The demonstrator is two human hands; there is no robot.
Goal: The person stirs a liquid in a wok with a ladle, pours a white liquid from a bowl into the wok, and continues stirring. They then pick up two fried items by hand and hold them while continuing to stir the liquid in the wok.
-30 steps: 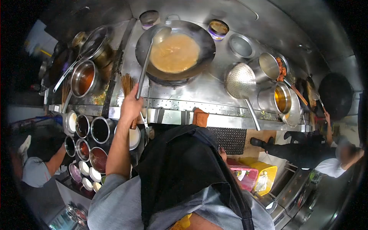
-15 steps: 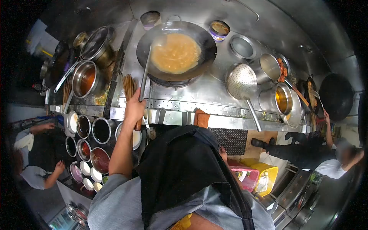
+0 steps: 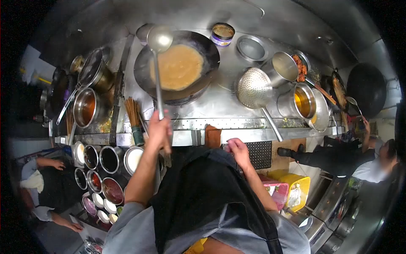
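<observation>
My left hand [image 3: 159,132] is wrapped round the wooden-ended handle of a long metal ladle [image 3: 160,39]. The ladle's bowl is raised over the far left rim of a large black wok [image 3: 210,63]. Light brown liquid [image 3: 179,67] lies in the wok, and the ladle is out of it. My right hand [image 3: 238,151] hovers in front of the counter's edge with its fingers curled in, and nothing shows in them. Near it, a brown folded cloth [image 3: 212,136] hangs on the edge. A bamboo wok brush [image 3: 134,120] stands left of my left hand.
A perforated strainer [image 3: 254,88], steel pots [image 3: 284,67] and a yellow-liquid pot [image 3: 302,101] stand right. At left are a pot of reddish sauce [image 3: 87,108] and several seasoning containers [image 3: 111,158]. Co-workers stand left [image 3: 46,182] and right [image 3: 338,158]. Bins [image 3: 298,190] sit below.
The ladle has come up out of the brown liquid to above the wok's left rim. My right hand has risen into fuller view. The whole view has shifted slightly.
</observation>
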